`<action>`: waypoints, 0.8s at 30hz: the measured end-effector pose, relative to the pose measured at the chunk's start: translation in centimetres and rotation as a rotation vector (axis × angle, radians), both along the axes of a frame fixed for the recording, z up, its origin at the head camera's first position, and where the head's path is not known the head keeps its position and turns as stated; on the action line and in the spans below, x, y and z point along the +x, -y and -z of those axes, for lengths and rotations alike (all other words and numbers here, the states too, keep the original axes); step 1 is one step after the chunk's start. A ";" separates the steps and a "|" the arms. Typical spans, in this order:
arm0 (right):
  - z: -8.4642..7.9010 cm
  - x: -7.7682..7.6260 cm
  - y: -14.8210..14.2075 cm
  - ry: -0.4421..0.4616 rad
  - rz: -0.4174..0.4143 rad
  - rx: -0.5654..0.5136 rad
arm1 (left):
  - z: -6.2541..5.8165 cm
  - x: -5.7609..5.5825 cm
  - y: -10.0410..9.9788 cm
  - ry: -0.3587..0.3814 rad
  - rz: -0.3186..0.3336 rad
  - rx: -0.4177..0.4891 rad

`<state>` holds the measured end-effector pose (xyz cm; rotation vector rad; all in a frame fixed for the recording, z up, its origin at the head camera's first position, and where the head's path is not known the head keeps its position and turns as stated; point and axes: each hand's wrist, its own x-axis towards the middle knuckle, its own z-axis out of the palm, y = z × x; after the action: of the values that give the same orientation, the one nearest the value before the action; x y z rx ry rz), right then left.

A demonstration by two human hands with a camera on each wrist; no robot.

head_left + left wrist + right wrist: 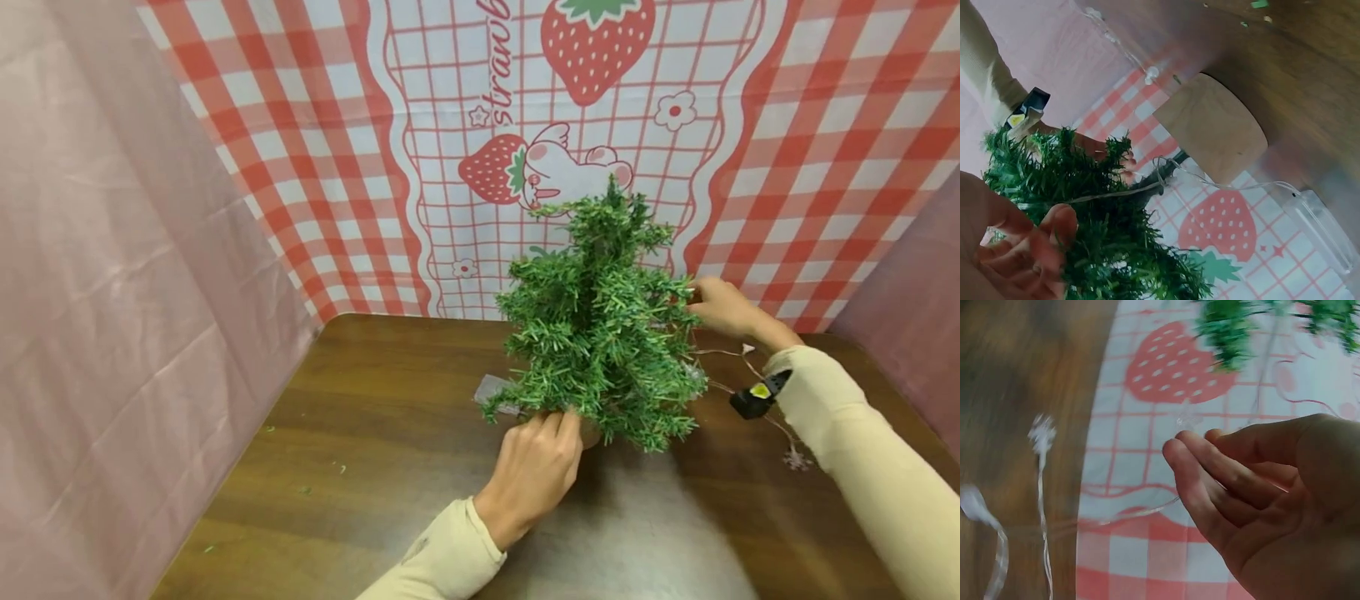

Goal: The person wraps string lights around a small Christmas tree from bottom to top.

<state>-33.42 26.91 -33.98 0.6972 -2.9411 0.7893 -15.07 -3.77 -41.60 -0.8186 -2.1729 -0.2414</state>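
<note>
A small artificial Christmas tree (592,325) stands on a brown table, its wooden base (1213,128) plain in the left wrist view. My left hand (536,462) grips the lower front branches with curled fingers; their tips are hidden in the foliage. Behind the tree's right side, my right hand (1260,481) pinches the clear wire of a string of lights, a pale snowflake-shaped bulb (1186,417) just beyond the fingertips. The string of lights (1116,190) runs along the underside of the tree and loops round the trunk. It leads to a clear battery box (1319,228) beside the base.
Loose lights (1041,434) of the string trail on the table (375,392) at right, by the black wrist camera (753,402). A checked strawberry cloth (337,167) hangs behind; a pink curtain (127,250) borders the left. Green scraps (303,490) lie at left.
</note>
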 end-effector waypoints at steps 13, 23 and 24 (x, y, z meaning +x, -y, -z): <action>-0.5 0.7 -0.1 0.012 0.160 -0.252 | -0.6 1.7 3.1 -0.175 0.325 0.040; -1.0 0.4 0.2 0.001 0.146 -0.361 | -2.0 0.9 6.8 -0.197 0.345 0.164; -1.1 0.4 0.2 0.014 0.140 -0.374 | -2.2 0.7 7.1 -0.200 0.344 0.185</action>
<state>-32.99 26.68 -32.88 0.4535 -2.6966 1.2806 -14.36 -10.89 -39.41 -1.0583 -1.7867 -0.5030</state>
